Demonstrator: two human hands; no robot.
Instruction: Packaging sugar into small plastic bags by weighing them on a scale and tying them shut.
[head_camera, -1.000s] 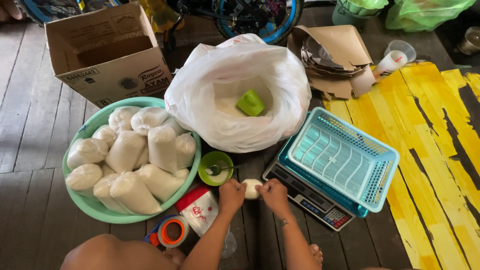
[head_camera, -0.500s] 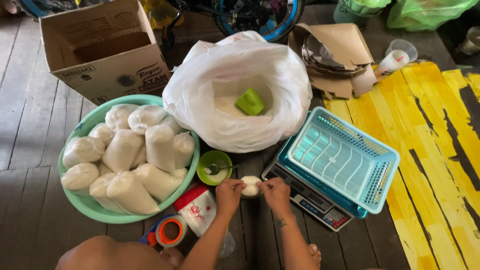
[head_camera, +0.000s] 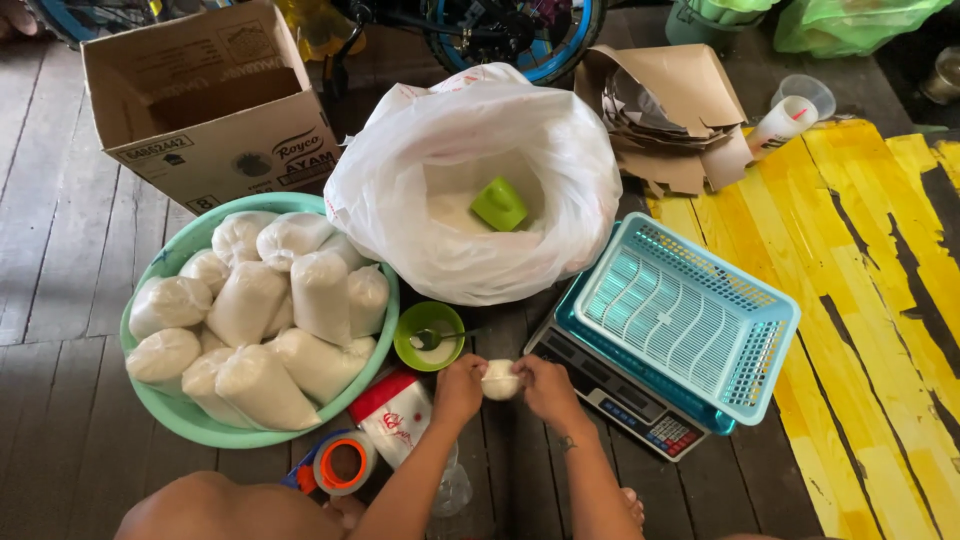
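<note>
Both hands: left hand and right hand met low over the plank floor, pinching one small white packet between them.
Fingers: clenched on the packet from either side, so it hung off the floor and square in front of the person.
Packet look: small, rounded, white, soft-looking; its neck was hidden, so whether it was tied I couldn't tell.
Within reach: little green bowl with a spoon sat just beyond the left hand; the scale under its blue basket lay just by the right.
Supply: big white sack, mouth rolled open, a green scoop resting on the white powder.
Finished pile: filled bags heaped in the green basin, well left.
Odds: orange tape roll and a cardboard box.
</note>
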